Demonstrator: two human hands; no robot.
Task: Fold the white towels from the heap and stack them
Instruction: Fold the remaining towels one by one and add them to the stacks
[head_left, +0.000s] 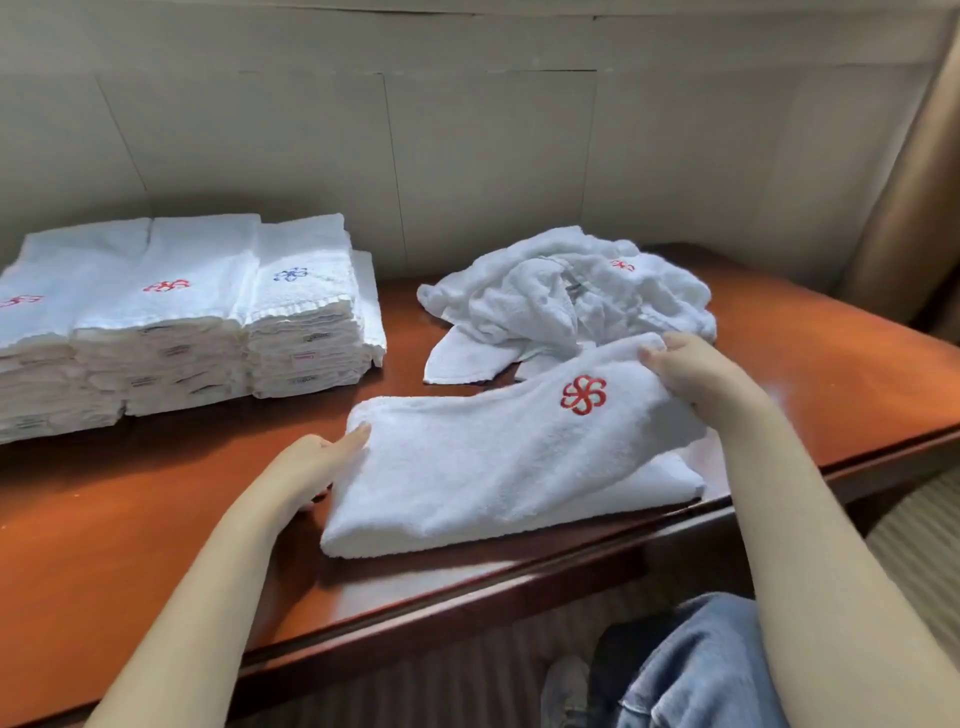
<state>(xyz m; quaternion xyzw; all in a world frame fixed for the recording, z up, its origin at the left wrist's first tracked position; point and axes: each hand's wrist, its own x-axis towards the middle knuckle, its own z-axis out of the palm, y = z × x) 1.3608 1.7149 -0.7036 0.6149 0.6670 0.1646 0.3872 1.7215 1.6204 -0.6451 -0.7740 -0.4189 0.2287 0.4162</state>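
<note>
At the far left of the brown worktop (156, 519) stand the stacks (171, 322) of folded white towels, three piles side by side. The tops of two piles show a red flower mark and the third a blue one, and small labels show at the folded edges. The left hand (322, 457) lies with straight fingers against the left edge of the towel (493, 467), touching it without gripping. This towel is white, thick and fluffy, folded in layers, and lies near the front edge of the worktop. It carries a red flower emblem (583, 395) on its upper layer. Behind it the heap (566, 296) of crumpled white towels rests near the wall. The right hand (691, 379) grips the far right end of the towel's upper layer, which is raised off the layer below.
</note>
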